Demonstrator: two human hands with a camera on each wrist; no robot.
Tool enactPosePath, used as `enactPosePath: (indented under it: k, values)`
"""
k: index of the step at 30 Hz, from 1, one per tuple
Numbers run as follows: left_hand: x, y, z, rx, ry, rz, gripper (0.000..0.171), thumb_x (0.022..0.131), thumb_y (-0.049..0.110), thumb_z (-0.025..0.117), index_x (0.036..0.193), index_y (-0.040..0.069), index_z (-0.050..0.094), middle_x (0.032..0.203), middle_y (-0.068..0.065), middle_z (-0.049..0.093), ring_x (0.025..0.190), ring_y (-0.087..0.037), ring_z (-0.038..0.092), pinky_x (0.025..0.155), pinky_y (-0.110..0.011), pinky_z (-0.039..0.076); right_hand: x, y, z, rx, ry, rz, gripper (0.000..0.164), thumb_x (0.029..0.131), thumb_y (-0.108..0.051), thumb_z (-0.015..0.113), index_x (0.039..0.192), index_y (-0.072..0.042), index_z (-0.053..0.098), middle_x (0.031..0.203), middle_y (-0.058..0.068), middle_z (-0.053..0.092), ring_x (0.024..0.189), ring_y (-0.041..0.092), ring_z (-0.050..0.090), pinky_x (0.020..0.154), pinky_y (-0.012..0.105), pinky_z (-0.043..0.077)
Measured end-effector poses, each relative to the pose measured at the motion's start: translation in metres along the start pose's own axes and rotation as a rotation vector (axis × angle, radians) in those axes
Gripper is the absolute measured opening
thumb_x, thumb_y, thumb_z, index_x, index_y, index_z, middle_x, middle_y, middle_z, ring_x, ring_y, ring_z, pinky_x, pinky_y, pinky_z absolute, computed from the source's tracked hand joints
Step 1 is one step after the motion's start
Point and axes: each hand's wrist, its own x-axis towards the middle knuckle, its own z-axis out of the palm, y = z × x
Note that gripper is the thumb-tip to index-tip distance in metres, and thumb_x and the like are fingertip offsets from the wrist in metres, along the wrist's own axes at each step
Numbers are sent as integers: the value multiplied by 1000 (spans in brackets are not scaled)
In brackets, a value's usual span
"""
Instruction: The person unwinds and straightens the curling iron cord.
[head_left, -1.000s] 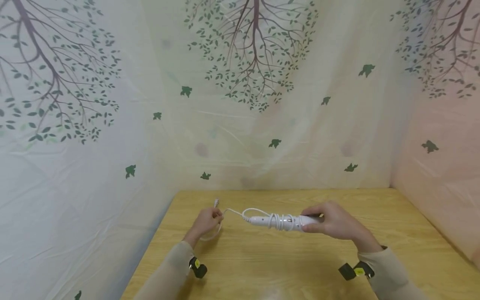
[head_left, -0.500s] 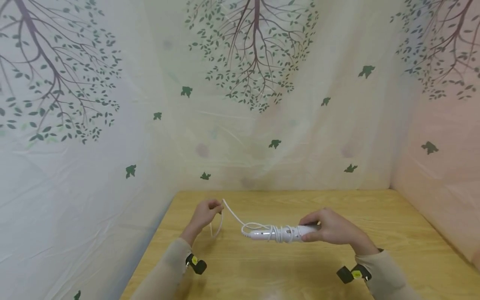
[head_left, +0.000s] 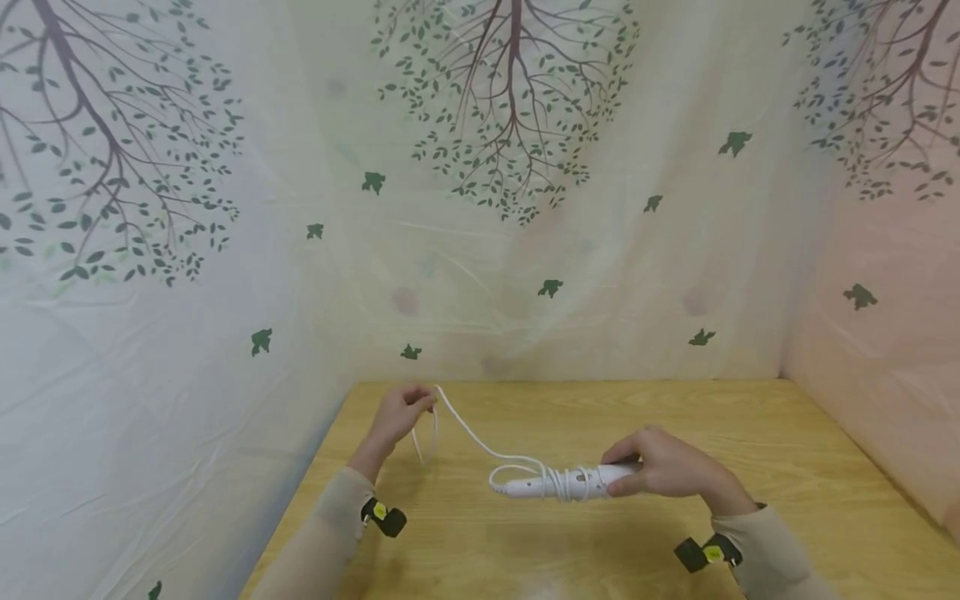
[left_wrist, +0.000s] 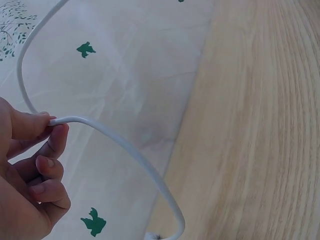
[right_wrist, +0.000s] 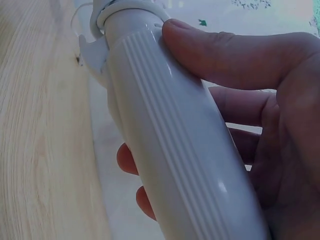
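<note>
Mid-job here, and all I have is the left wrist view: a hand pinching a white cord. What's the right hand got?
Observer: The right hand grips the ribbed handle of a white device.
Operator: Any cord wound on that?
Observer: Yes, the head view shows several turns of the white cord wrapped around its body.
Operator: Which end does the cord enter?
Observer: The end farther from the right hand, where it loops back toward the turns.

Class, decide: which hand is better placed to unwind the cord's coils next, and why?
Probably the left: the left grip pinches the loose cord, away from the coils, while the right grip is occupied holding the white device.
</note>
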Motion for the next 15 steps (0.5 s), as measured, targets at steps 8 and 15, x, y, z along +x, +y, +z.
enactPosePath:
  k: [8, 15]
  values:
    - [-2, 3, -2, -40, -25, 48, 14, 97, 16, 59, 98, 4, 67, 97, -20, 69, 91, -26, 64, 87, -42, 51, -3, 13, 2, -46, 7, 58, 32, 84, -37, 75, 103, -12, 74, 91, -8, 71, 73, 2, 60, 64, 23, 49]
    - [-4, 1, -2, -58, -32, 52, 13, 98, 12, 56, 100, 4, 66, 95, -15, 69, 90, -23, 62, 88, -44, 50, -6, 24, 2, -66, 34, 127, 28, 82, -36, 76, 99, -14, 75, 89, -8, 70, 73, 4, 60, 64, 25, 49]
